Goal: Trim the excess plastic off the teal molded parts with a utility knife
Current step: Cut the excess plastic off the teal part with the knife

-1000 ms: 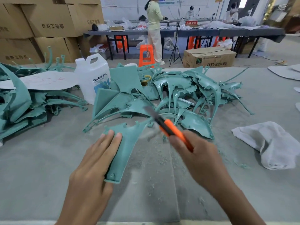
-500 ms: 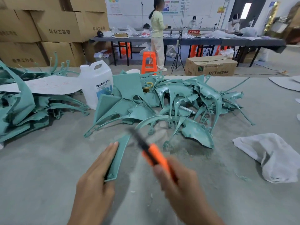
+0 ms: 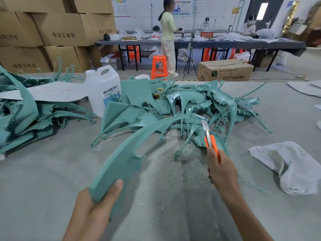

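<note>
Beyond your grey desk (image 3: 52, 180), brown cardboard boxes (image 3: 57, 32) stack high on your left. A long dark desk (image 3: 217, 44) runs along the white wall (image 3: 140, 16) hung with posters; a person (image 3: 167, 30) stands at it beside an orange stool (image 3: 158, 66). A bright opening (image 3: 262, 10) glows at far right.

Matt teal plastic part (image 3: 125, 160), orange plastic knife (image 3: 211, 145) w/ shiny metal blade, rumpled white cloth (image 3: 295, 167), grey matt tabletop (image 3: 43, 180).

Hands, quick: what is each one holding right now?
Left hand: holding the curved teal part by its near end.
Right hand: gripping the orange knife, blade out.
</note>
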Motion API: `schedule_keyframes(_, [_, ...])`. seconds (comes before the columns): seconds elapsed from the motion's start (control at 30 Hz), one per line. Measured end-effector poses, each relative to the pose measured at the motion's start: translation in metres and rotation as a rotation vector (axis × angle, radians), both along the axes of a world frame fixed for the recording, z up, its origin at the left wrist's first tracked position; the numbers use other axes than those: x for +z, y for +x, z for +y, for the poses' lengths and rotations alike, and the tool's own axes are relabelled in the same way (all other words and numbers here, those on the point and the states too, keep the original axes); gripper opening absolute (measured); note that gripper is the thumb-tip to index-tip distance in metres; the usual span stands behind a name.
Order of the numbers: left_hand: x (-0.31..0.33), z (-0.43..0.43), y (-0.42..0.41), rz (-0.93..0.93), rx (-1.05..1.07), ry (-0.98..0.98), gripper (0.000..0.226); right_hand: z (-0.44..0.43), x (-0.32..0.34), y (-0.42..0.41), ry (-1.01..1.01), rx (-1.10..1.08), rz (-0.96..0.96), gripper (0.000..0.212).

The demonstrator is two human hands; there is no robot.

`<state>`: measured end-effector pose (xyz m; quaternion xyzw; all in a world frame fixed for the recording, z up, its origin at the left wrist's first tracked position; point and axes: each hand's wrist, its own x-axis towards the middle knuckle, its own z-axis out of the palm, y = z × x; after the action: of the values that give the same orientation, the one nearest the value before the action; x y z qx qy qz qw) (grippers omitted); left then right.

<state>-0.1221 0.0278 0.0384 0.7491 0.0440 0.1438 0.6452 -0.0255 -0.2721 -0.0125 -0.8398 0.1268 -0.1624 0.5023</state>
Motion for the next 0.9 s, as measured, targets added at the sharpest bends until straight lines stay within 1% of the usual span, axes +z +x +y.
schedule_keyframes(0.07, [-0.014,0.001,0.010,0.134,-0.033,-0.333,0.030,0.007,-0.015,-0.012,0.125,0.000,-0.037,0.047])
schedule_keyframes(0.1, [-0.019,0.000,0.014,0.188,-0.051,-0.436,0.032,0.012,-0.019,-0.018,0.166,-0.007,-0.052,0.049])
schedule_keyframes(0.17, [-0.029,-0.003,0.023,0.261,-0.041,-0.520,0.032,0.023,-0.027,-0.027,0.199,-0.028,-0.079,0.055])
schedule_keyframes(0.2, [-0.033,-0.004,0.026,0.281,-0.018,-0.540,0.037,0.028,-0.030,-0.032,0.180,-0.035,-0.086,0.057])
schedule_keyframes(0.27, [-0.044,-0.003,0.035,0.305,0.053,-0.547,0.051,0.035,-0.034,-0.041,0.028,-0.041,-0.089,0.049])
schedule_keyframes(0.33, [-0.051,0.001,0.044,0.317,0.093,-0.431,0.057,0.038,-0.035,-0.046,-0.140,-0.037,-0.102,0.036])
schedule_keyframes(0.37, [-0.054,0.003,0.048,0.323,0.093,-0.384,0.059,0.040,-0.035,-0.047,-0.194,-0.026,-0.109,0.033])
schedule_keyframes(0.43, [-0.060,0.007,0.054,0.336,0.086,-0.327,0.068,0.042,-0.035,-0.047,-0.283,0.006,-0.116,0.036])
schedule_keyframes(0.47, [-0.061,0.007,0.056,0.336,0.087,-0.271,0.076,0.042,-0.036,-0.046,-0.306,0.029,-0.113,0.040])
schedule_keyframes(0.5, [-0.063,0.009,0.057,0.333,0.093,-0.169,0.084,0.042,-0.036,-0.045,-0.309,0.053,-0.107,0.044])
schedule_keyframes(0.53, [-0.066,0.010,0.058,0.333,0.101,0.016,0.087,0.042,-0.037,-0.045,-0.306,0.073,-0.105,0.047])
schedule_keyframes(0.6, [-0.070,0.013,0.062,0.322,0.116,0.543,0.080,0.040,-0.038,-0.045,-0.297,0.085,-0.100,0.048])
schedule_keyframes(0.63, [-0.070,0.013,0.063,0.291,0.125,0.735,0.075,0.040,-0.037,-0.044,-0.289,0.086,-0.091,0.048])
schedule_keyframes(0.67, [-0.069,0.010,0.064,0.275,0.105,0.833,0.073,0.039,-0.037,-0.044,-0.283,0.089,-0.085,0.047])
schedule_keyframes(0.7, [-0.067,0.005,0.067,0.281,0.069,0.881,0.076,0.040,-0.036,-0.044,-0.279,0.093,-0.082,0.044])
schedule_keyframes(0.8, [-0.066,-0.018,0.078,0.330,-0.021,0.982,0.098,0.041,-0.034,-0.045,-0.265,0.086,-0.077,0.034])
schedule_keyframes(0.9, [-0.067,-0.032,0.084,0.290,-0.050,1.091,0.096,0.041,-0.032,-0.047,-0.244,0.083,-0.081,0.024])
